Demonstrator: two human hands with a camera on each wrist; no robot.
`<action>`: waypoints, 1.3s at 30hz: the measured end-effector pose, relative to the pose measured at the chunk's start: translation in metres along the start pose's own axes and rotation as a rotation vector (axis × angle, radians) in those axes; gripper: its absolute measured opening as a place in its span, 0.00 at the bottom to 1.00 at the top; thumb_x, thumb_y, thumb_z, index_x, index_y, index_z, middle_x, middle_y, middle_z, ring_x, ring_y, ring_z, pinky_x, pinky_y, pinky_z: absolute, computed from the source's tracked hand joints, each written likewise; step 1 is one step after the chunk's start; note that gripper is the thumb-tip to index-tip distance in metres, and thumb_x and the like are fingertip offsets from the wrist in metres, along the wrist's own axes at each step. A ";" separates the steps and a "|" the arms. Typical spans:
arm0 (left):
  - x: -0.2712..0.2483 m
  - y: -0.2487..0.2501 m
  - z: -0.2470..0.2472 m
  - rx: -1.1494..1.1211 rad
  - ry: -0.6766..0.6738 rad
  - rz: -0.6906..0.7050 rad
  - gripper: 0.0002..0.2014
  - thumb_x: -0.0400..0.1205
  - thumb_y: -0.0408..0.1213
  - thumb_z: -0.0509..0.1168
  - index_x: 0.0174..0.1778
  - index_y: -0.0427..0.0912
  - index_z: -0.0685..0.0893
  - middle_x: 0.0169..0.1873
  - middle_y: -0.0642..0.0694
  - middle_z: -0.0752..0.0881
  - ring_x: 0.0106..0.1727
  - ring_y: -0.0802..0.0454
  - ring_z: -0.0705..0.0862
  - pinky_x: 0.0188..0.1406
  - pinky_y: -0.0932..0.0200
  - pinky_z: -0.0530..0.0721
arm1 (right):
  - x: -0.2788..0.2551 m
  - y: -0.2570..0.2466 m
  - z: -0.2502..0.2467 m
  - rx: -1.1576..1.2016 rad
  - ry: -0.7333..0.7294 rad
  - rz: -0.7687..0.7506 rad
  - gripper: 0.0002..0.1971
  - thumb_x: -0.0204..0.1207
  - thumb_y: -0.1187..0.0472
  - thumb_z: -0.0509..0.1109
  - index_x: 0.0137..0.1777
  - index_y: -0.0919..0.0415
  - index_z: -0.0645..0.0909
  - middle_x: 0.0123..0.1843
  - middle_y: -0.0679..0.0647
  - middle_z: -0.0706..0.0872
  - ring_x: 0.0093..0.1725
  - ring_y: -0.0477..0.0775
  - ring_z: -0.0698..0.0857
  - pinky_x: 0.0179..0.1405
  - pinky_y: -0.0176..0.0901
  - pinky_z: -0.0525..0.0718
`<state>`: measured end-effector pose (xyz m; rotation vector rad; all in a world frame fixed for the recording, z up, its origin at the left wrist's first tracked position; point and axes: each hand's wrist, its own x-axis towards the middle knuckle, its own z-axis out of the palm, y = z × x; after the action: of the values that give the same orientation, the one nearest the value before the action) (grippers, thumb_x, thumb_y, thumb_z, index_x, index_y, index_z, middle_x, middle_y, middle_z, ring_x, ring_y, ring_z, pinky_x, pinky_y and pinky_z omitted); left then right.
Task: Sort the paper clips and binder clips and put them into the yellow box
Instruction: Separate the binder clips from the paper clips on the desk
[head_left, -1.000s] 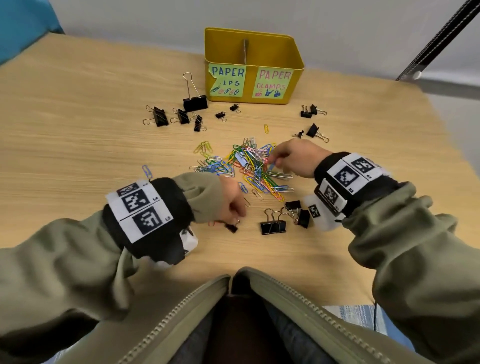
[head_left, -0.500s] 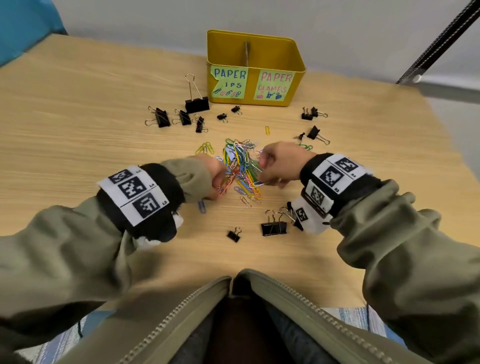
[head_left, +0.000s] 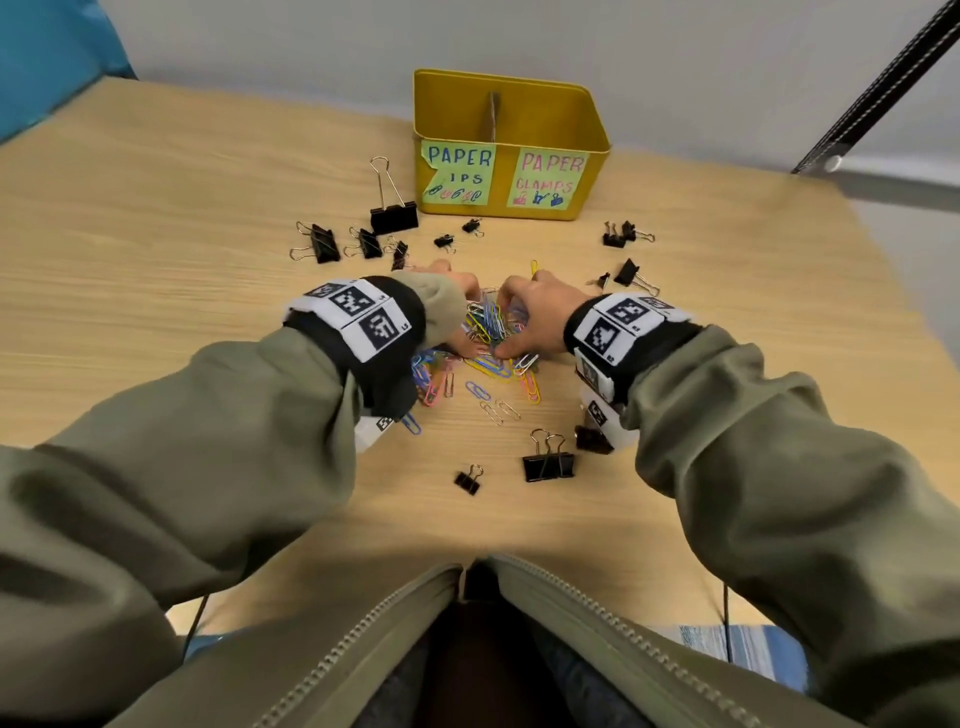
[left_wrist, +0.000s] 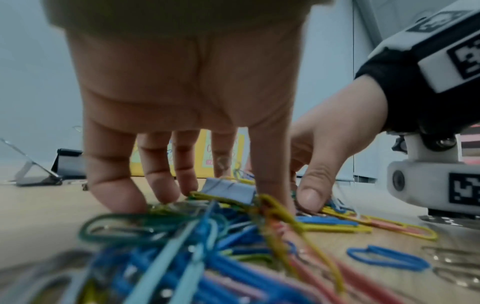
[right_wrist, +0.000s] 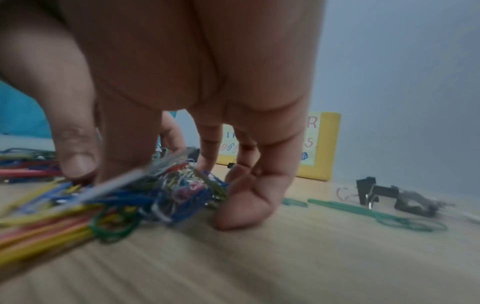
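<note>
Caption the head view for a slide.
Both hands, left hand and right hand, rake the coloured paper clips together before the yellow box; black binder clips lie scattered around.

Wooden table (head_left: 156, 218) (light grain) carries yellow box (head_left: 592, 171), paper clips (head_left: 488, 322), binder clips (head_left: 548, 462).

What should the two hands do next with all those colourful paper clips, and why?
Probably close both hands together and scoop up the bunch. The left hand and right hand sit on either side of the paper clip pile, fingers down in it, and the yellow box waits behind, with its left part labelled for paper clips.
</note>
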<state>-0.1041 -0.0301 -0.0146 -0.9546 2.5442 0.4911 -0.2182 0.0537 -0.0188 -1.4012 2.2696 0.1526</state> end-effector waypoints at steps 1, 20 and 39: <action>0.001 -0.001 0.000 -0.032 0.006 0.008 0.35 0.68 0.49 0.76 0.70 0.46 0.72 0.66 0.39 0.74 0.65 0.39 0.76 0.65 0.47 0.77 | 0.001 0.001 -0.001 0.012 -0.003 -0.028 0.30 0.68 0.50 0.77 0.68 0.58 0.73 0.64 0.61 0.75 0.64 0.62 0.79 0.57 0.46 0.77; 0.010 -0.036 -0.034 -0.739 0.131 0.104 0.10 0.77 0.29 0.68 0.30 0.42 0.82 0.11 0.55 0.83 0.12 0.67 0.78 0.15 0.77 0.77 | -0.001 0.030 -0.053 1.088 0.021 -0.106 0.11 0.74 0.78 0.66 0.38 0.62 0.82 0.26 0.49 0.87 0.22 0.39 0.85 0.25 0.28 0.87; 0.026 -0.041 -0.051 -0.783 0.154 0.149 0.11 0.78 0.34 0.68 0.28 0.43 0.79 0.20 0.52 0.83 0.09 0.66 0.77 0.17 0.68 0.72 | 0.027 0.000 -0.073 1.120 -0.061 -0.150 0.14 0.75 0.80 0.63 0.35 0.64 0.79 0.18 0.47 0.85 0.19 0.39 0.84 0.21 0.30 0.85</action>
<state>-0.1059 -0.0960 0.0094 -1.0653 2.5843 1.5858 -0.2522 0.0072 0.0343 -0.8827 1.6582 -0.9532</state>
